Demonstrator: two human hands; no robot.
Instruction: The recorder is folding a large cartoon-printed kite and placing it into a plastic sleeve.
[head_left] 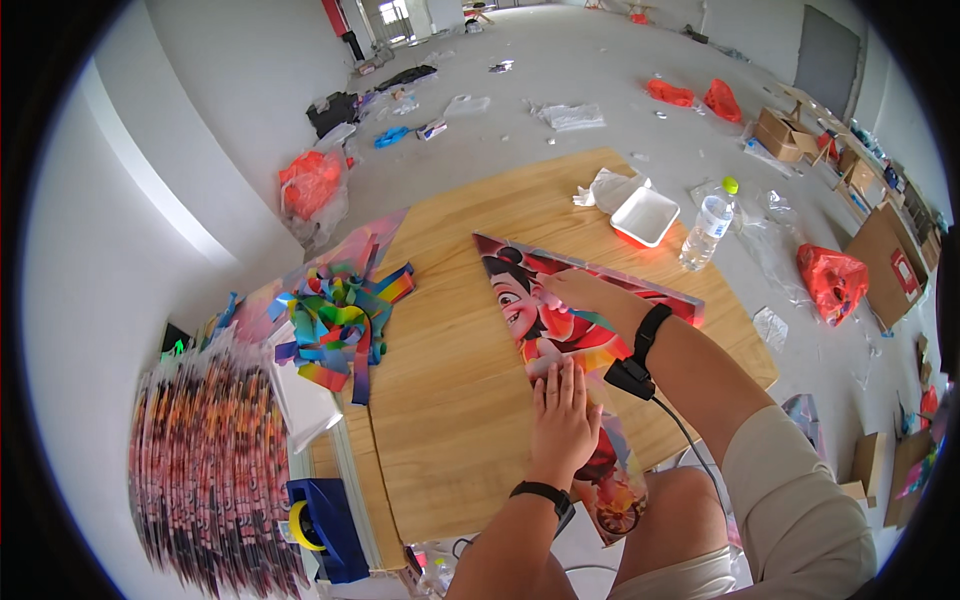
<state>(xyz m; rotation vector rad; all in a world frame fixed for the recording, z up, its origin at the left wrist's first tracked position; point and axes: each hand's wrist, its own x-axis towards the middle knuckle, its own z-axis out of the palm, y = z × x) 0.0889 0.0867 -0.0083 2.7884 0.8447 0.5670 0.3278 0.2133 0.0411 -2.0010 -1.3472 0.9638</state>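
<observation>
A folded triangular printed sheet (515, 300), mostly red with a cartoon figure, lies on the wooden table (430, 420). Its narrow lower part hangs over the near edge toward my leg. My left hand (565, 415) rests flat on the sheet's left edge, fingers stretched forward and holding nothing. Farther up, my right hand (575, 290) lies across the sheet, its fingers extended to the left over the cartoon's face. Black bands with a cable circle my wrists. To the left is a tangled heap of rainbow ribbons (340, 320).
A tall stack of printed sheets in plastic (210, 460) stands at left, near a blue tape dispenser (330, 530). At the table's far right are a white foam box (645, 216) and a water bottle (708, 230). Red bags (832, 283) and cardboard boxes (785, 135) lie on the floor.
</observation>
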